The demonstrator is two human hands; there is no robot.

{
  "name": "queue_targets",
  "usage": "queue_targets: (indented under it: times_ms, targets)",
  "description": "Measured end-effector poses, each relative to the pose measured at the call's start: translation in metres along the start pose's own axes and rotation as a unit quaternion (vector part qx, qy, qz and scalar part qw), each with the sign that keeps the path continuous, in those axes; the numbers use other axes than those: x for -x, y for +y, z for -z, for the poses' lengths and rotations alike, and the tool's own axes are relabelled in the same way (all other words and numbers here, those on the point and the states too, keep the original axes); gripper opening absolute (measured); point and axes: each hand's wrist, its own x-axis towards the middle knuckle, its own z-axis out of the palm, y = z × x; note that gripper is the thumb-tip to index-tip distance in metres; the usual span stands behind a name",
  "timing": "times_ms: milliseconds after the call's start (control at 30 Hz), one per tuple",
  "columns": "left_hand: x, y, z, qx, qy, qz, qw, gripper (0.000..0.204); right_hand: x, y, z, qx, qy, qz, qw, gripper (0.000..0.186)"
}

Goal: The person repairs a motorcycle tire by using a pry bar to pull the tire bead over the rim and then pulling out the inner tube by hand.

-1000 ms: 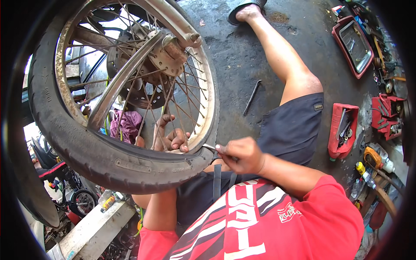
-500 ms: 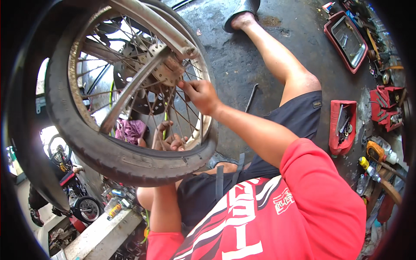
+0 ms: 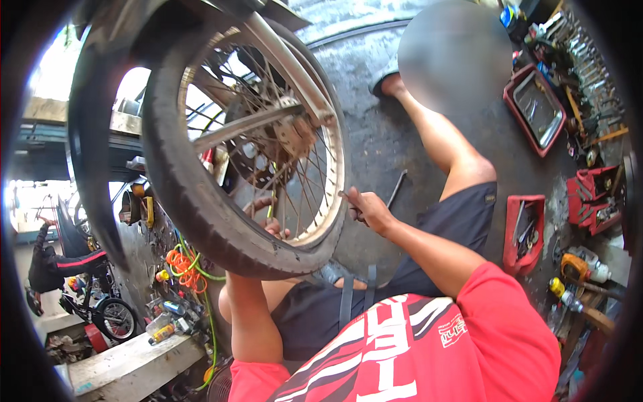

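A spoked motorcycle front wheel point(image 3: 248, 244) with a worn black tyre stands in its fork, raised in front of me. A rusty hub point(image 3: 295, 137) and a brake disc sit at its middle. My left hand point(image 3: 273, 226) reaches behind the tyre; its bent fingers show through the spokes, against the inner side of the rim point(image 3: 320, 231). My right hand point(image 3: 368, 209) is just right of the tyre, its fingers curled together and a fingertip close to the wheel's edge. Whatever they pinch, if anything, is too small to make out.
On the dark floor lies a metal rod point(image 3: 397, 189). To the right are a red-framed tray point(image 3: 508, 94), a red tool holder point(image 3: 509, 231), a red toolbox point(image 3: 577, 194) and many hand tools. At left are an orange coiled hose point(image 3: 184, 268), bottles and a concrete ledge point(image 3: 127, 365). A person stands far left.
My right hand has drawn back from the hub to beside the tyre's right edge. In view, the wheel sits farther right. My left hand stays behind the tyre.
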Motion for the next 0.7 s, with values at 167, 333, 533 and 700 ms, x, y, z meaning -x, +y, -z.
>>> queue_targets:
  times_ms: [167, 333, 533, 700]
  targets:
    - [0.0, -0.017, 0.02, 0.132, -0.034, -0.03, 0.99, 0.071, -0.023, -0.156, 0.001, -0.003, 0.132, 0.306, 0.943, 0.023]
    - [-0.004, -0.041, 0.025, 0.043, -0.01, -0.081, 0.996, 0.06, -0.066, -0.223, -0.033, 0.19, 0.21, 0.503, 0.817, 0.033]
    - [-0.022, -0.106, 0.056, -0.173, -0.003, -0.164, 0.971, 0.043, -0.069, -0.209, -0.05, 0.119, 0.071, 0.494, 0.858, 0.023]
    - [-0.035, -0.123, 0.054, -0.176, -0.032, -0.159, 0.971, 0.043, -0.069, -0.218, -0.047, 0.161, 0.109, 0.658, 0.728, 0.03]
